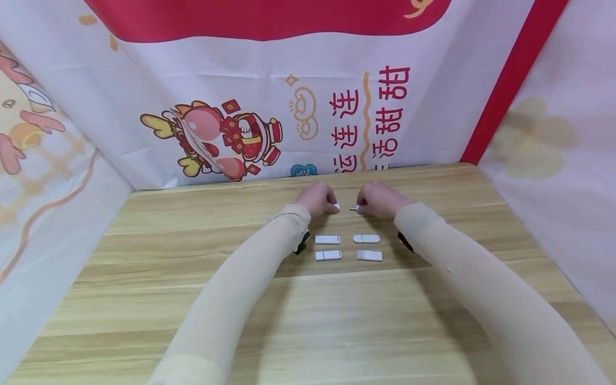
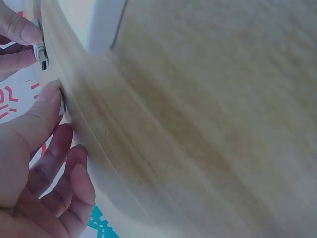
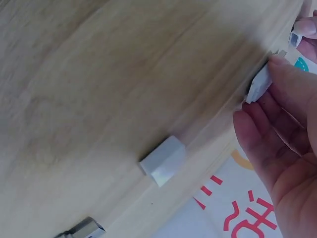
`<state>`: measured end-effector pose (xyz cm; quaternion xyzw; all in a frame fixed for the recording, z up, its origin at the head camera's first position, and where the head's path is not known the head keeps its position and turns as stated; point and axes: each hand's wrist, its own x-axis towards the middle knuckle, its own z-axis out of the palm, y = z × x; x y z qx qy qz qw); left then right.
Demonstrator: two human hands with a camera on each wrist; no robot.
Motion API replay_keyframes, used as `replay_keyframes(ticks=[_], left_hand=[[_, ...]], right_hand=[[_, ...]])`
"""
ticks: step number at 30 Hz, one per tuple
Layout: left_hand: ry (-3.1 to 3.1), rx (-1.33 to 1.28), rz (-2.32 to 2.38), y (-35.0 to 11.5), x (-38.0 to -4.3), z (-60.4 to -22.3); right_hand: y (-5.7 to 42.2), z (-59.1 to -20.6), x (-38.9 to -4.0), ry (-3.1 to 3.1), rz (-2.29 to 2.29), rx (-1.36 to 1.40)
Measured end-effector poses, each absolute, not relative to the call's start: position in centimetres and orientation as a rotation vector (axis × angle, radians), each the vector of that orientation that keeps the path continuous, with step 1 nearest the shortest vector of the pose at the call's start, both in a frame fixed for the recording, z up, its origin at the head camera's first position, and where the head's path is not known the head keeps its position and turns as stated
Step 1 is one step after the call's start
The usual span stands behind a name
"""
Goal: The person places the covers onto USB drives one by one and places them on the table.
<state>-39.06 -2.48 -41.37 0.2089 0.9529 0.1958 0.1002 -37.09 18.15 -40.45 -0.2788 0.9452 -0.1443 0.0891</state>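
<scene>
Near the far edge of the table, my left hand (image 1: 316,198) pinches a small white cap (image 3: 294,38) between thumb and fingertips. The cap's hollow end shows in the right wrist view. Facing it, my right hand (image 1: 380,199) pinches a white USB flash drive (image 3: 260,83) whose metal plug (image 1: 353,207) points left at the cap. A small gap separates plug and cap. Closer to me lie several white USB drives: a plain one (image 1: 328,239), one with a cap seam (image 1: 328,255), a rounded one (image 1: 367,238) and a slightly bent-looking one (image 1: 369,255).
The pale wooden table (image 1: 308,331) ends at an upright printed cloth (image 1: 202,69) just beyond the hands. Cloth also hangs along both sides. In the right wrist view, a white piece (image 3: 164,159) and a metal end (image 3: 88,229) lie on the wood.
</scene>
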Motion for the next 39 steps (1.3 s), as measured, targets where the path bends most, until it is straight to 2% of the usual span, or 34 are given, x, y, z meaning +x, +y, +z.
replay_keyframes(ticks=[9, 19, 24, 39], left_hand=[[2.757, 0.777, 0.693, -3.9, -36.6, -39.2], [2.891, 1.048, 0.518, -8.4, -30.3, -33.7], [2.913, 1.072, 0.526, -9.5, -26.9, -31.6], [3.065, 1.436, 0.431, -11.3, -17.0, -31.0]], right_hand=[[17.8, -38.1, -34.7, 2.846, -0.4, -0.86], [17.3, -34.0, -29.5, 2.896, -0.386, -1.087], [17.2, -32.6, -26.7, 2.95, -0.369, -1.253], [15.8, -31.6, -17.8, 3.057, -0.552, -1.647]])
